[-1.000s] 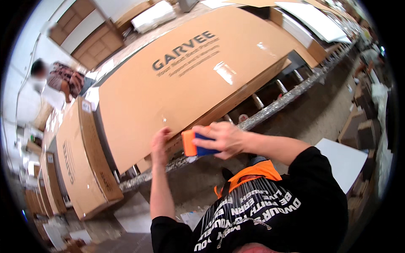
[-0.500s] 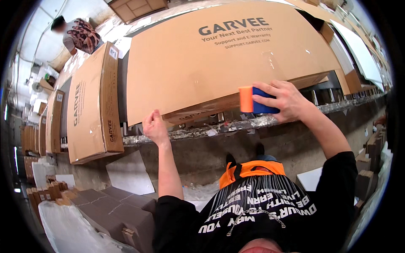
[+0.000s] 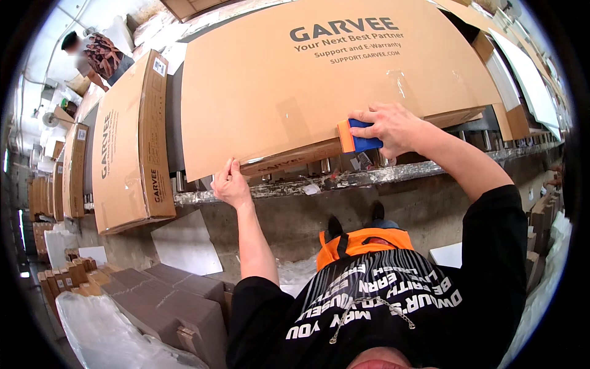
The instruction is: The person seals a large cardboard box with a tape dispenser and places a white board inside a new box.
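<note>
A large brown cardboard box [image 3: 246, 92] lies flat in front of me, dark print on its top and clear tape on its surface. My right hand [image 3: 393, 129] is closed around a blue-and-orange block-like tool [image 3: 362, 136], whose exact kind I cannot tell. Its orange end touches or nearly touches the box's near edge, right of the middle. At the near left corner of the same box, my left hand [image 3: 232, 184] has thumb and fingers pinched together against the edge. Whatever lies between those fingertips is hidden.
The box rests on a roller conveyor with a worn metal rail [image 3: 289, 187]. Another brown carton [image 3: 120, 147] stands to the left, more cartons beyond it. A person [image 3: 101, 58] bends over at the far left. Grey packing blocks [image 3: 166, 301] are stacked behind me at lower left.
My right hand has moved left with the blue-and-orange tool, closer against the box's edge. My left hand keeps its pinch at the corner. The whole view has shifted slightly.
</note>
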A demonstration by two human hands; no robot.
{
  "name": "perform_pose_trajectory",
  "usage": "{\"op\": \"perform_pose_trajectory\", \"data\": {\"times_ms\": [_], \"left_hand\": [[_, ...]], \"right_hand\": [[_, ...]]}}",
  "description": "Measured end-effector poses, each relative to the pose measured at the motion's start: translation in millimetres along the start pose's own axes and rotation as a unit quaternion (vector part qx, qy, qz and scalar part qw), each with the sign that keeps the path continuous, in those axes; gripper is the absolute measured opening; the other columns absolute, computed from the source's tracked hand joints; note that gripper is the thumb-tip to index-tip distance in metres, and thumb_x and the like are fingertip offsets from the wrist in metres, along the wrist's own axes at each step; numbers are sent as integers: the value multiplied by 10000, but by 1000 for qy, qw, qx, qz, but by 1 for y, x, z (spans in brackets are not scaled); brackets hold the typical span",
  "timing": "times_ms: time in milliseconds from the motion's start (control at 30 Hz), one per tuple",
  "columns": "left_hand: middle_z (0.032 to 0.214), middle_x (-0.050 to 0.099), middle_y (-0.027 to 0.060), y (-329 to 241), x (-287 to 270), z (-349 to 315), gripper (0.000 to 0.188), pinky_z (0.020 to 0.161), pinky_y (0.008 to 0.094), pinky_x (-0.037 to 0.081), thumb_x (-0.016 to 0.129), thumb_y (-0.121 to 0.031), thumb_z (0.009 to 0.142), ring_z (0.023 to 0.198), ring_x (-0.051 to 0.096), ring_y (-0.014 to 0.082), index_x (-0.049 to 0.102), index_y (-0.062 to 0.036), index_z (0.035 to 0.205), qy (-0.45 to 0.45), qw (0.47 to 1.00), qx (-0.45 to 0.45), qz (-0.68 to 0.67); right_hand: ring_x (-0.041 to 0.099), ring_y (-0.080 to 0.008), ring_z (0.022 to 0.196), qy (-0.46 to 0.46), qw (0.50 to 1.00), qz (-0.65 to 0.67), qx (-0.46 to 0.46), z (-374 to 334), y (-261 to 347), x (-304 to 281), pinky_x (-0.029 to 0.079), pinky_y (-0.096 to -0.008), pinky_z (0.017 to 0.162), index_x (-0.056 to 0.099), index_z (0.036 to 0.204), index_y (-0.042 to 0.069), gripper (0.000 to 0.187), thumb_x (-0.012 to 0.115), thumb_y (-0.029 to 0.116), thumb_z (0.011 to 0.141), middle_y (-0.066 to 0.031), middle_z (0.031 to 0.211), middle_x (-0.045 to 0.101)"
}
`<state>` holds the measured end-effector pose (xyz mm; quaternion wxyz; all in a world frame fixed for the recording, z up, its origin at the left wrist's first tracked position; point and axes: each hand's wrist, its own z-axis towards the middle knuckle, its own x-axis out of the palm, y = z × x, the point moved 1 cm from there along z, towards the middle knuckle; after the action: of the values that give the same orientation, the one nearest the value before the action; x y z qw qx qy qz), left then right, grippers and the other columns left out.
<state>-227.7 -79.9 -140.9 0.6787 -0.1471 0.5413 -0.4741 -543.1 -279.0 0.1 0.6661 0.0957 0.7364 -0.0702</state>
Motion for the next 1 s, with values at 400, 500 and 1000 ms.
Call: {"op": "perform_pose_trajectory", "data": {"times_ms": [400, 500, 1000], "left_hand": [[1405, 493, 97, -84, 40, -2, 528, 1110, 469, 270, 613, -316, 871, 1289, 431, 336, 515, -201, 1378, 59, 871, 438, 214], [1525, 362, 8, -83, 68, -21, 565, 1153, 495, 209, 406, -522, 942, 1382, 339, 344, 449, -246, 1432, 191, 845, 420, 269], [1590, 171, 128, -116, 75, -39, 828, 1182, 489, 31, 463, -589, 886, 1468, 92, 358, 246, -98, 1516, 313, 798, 401, 322]], "right_hand": [[603, -288, 981, 26, 1000, 12, -1, 4, 2, 4, 524, -402, 817, 667, 1101, 158, 551, 737, 184, 556, -93, 1265, 535], [597, -303, 1005, 26, 997, 54, -45, 13, 1, 8, 527, -404, 822, 646, 1116, 140, 590, 741, 206, 537, -84, 1316, 499], [584, -304, 1030, 78, 992, 85, 57, -267, -247, 8, 486, -418, 894, 637, 1185, 248, 655, 765, 58, 571, -24, 1335, 510]]}}
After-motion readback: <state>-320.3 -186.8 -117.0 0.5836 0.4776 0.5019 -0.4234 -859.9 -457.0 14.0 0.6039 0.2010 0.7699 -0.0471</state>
